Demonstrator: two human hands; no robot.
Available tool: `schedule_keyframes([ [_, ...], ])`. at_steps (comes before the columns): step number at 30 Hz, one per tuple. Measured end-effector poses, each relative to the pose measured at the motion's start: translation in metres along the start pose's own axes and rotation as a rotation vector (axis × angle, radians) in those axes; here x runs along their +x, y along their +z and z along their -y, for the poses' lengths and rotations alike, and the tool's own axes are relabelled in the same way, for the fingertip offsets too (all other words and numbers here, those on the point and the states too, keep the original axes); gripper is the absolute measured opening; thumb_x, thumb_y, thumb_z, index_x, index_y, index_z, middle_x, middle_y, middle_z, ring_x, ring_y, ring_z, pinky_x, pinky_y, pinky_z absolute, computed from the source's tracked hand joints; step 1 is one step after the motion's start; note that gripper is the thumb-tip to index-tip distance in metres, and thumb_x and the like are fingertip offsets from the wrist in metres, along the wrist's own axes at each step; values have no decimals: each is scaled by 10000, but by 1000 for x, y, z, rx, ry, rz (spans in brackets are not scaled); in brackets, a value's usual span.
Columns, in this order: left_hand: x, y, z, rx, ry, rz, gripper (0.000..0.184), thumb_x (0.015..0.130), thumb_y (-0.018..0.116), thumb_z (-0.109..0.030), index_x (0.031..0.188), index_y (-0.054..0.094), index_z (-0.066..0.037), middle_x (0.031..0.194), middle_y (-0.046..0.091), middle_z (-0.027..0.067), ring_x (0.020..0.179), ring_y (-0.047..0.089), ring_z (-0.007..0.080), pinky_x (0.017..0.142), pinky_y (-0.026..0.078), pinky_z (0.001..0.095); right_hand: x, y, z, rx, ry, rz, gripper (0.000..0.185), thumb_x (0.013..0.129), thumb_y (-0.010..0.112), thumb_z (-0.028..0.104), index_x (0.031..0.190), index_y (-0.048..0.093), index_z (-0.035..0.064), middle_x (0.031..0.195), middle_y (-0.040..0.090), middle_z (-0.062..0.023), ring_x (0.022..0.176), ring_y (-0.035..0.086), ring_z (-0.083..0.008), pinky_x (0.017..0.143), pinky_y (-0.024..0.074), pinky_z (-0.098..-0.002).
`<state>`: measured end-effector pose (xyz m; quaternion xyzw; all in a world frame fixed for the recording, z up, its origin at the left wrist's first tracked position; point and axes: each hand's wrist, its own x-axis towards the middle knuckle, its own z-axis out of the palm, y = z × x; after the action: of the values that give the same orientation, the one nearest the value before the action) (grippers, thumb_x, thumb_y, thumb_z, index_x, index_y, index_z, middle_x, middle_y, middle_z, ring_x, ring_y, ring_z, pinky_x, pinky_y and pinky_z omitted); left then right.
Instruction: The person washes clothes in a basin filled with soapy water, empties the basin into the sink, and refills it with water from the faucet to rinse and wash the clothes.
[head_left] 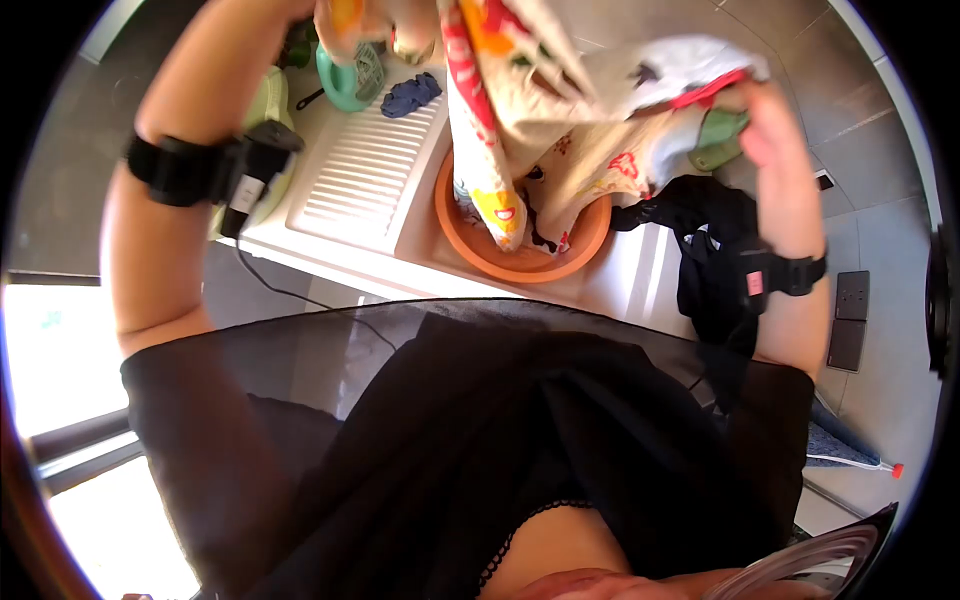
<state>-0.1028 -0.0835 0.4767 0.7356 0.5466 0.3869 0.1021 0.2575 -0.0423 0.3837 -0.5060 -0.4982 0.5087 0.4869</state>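
A cream garment [555, 125] with red, yellow and green prints is lifted and stretched between my two hands, and its lower folds hang into a terracotta-orange basin [470, 255]. My left hand [375, 25], partly cut off by the top edge, has its fingers closed on the cloth at the upper left. On the other side, my right hand [770, 125] pinches the white, red-edged end of the garment. What lies at the bottom of the basin is mostly hidden by the fabric.
The basin sits in a white sink with a ribbed washboard [360, 180]. A dark blue cloth [411, 96] and a teal plastic container [350, 80] lie behind the washboard. Black fabric [715, 250] drapes over the sink's right side. A cable [290, 293] hangs from the device on my left forearm.
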Motion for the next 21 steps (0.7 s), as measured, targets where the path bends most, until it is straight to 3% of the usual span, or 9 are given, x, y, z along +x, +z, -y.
schedule_keyframes([
  [1, 0, 7, 12, 163, -207, 176, 214, 894, 553, -107, 1054, 617, 21, 964, 670, 111, 837, 625, 196, 768, 510, 311, 2, -2, -29, -2, 65, 56, 285, 899, 539, 78, 1181, 520, 37, 1035, 629, -125, 854, 656, -245, 729, 553, -367],
  [2, 18, 37, 131, 45, -405, 239, 444, 729, 534, -55, 1168, 599, -71, 857, 652, 152, 756, 654, 208, 662, 525, 332, 2, -4, -60, -2, 127, 110, 319, 874, 568, 41, 1189, 515, 46, 1019, 629, -125, 839, 657, -243, 718, 556, -364],
  [4, -30, 72, 111, 86, -191, 276, 401, 747, 523, -115, 1135, 622, -83, 843, 685, 157, 655, 671, 266, 610, 540, 370, 7, -4, -139, 1, 227, 120, 381, 814, 608, -11, 1181, 525, 53, 981, 631, -109, 831, 651, -214, 710, 548, -337],
  [8, -88, 155, 185, -26, -596, 466, 457, 768, 486, -112, 1218, 558, -82, 854, 669, 152, 724, 660, 240, 655, 522, 352, -22, 18, -240, -111, 427, 273, 288, 826, 645, 69, 1100, 563, 49, 909, 616, -58, 725, 616, -157, 630, 519, -292],
  [11, -115, 185, 222, -130, -533, 698, 468, 758, 549, -135, 1220, 555, -56, 931, 655, 155, 749, 641, 231, 660, 520, 337, -19, 13, -266, -424, 735, 657, 313, 879, 642, 258, 1109, 615, 49, 936, 628, -45, 774, 585, -102, 647, 485, -260],
  [14, -110, 180, 242, -35, -312, 1091, 524, 753, 658, -295, 1209, 567, -53, 936, 660, 152, 766, 645, 228, 705, 520, 338, -16, 5, -246, -408, 799, 800, 397, 880, 638, 267, 1193, 580, 30, 993, 641, -53, 877, 589, -110, 745, 488, -262],
  [15, -106, 176, 246, -5, -237, 1202, 555, 753, 685, -364, 1196, 575, -47, 915, 666, 149, 746, 648, 227, 718, 519, 342, -16, 0, -236, -237, 750, 768, 429, 875, 644, 258, 1217, 556, 14, 1084, 640, -66, 959, 589, -126, 825, 477, -258],
  [18, -98, 177, 272, -90, -370, 998, 675, 750, 691, -523, 1186, 583, -19, 943, 671, 141, 821, 644, 232, 786, 500, 346, 8, -35, -258, 115, 681, 587, 479, 868, 663, 288, 1245, 529, 26, 1192, 611, -89, 1047, 606, -185, 912, 495, -347],
  [21, -103, 195, 312, -180, -639, 878, 661, 772, 665, -552, 1142, 617, -7, 967, 677, 150, 884, 636, 236, 823, 474, 343, 14, -28, -263, 276, 794, 254, 575, 899, 566, 484, 1277, 499, 57, 1213, 600, -105, 1065, 610, -229, 926, 496, -422],
])
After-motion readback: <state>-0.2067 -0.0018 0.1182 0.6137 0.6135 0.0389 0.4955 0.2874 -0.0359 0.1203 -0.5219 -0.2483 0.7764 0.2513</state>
